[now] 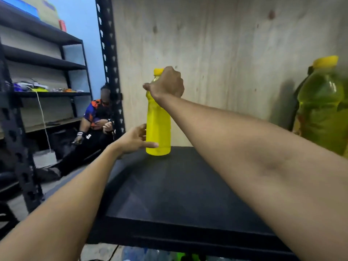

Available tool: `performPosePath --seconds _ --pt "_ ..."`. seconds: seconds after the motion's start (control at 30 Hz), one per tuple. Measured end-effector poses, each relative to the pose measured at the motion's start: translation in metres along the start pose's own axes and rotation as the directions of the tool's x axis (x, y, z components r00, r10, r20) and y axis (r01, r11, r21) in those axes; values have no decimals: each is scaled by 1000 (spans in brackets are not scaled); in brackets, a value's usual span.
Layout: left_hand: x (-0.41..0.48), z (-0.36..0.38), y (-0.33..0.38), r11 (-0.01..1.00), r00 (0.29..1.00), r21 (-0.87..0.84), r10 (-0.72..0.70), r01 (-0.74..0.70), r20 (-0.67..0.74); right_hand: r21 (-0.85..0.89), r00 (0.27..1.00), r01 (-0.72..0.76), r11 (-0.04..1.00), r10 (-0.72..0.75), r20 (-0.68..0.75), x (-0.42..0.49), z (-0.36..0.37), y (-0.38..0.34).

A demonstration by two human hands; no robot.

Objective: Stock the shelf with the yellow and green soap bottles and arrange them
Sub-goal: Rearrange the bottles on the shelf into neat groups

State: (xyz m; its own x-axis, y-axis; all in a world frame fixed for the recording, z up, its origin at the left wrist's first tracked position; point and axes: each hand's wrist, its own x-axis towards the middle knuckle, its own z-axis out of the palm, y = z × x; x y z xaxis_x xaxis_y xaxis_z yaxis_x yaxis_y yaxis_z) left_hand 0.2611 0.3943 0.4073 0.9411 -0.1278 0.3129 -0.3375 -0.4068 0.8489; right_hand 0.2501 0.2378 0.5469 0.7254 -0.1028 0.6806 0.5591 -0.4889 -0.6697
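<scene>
Far left stands another rack (47,63) of dark shelves against a blue wall, with small clutter on one level, and a person (94,125) sits on the floor beside the black perforated post (111,68). Next comes the left hand (135,139), fingers spread and loose, its fingertips at the lower side of the yellow bottle (158,125); it looks to be steadying rather than gripping, though I cannot tell whether it truly touches. The bottle stands upright at the back left of the black shelf (178,194), close to the pale wooden back panel (226,53). The right hand (166,84) is wrapped around its neck just under the yellow cap. This reads as the placing step: the bottle is set down and being positioned. The next move likely calls for letting go cleanly without tipping it, then fetching another. The shelf surface is flat, dark and mostly bare. At far right a greenish bottle (322,108) with a yellow cap already stands, well apart from the first.
</scene>
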Motion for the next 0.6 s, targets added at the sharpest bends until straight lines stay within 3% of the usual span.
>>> performPosePath --seconds 0.43,0.6 --pt "-4 11 -7 989 999 -147 -24 28 25 -139 1000 18 990 -18 0 5 29 12" --pt "-2 17 -4 985 996 -160 -75 67 -47 -154 998 42 987 -33 60 2 29 16"
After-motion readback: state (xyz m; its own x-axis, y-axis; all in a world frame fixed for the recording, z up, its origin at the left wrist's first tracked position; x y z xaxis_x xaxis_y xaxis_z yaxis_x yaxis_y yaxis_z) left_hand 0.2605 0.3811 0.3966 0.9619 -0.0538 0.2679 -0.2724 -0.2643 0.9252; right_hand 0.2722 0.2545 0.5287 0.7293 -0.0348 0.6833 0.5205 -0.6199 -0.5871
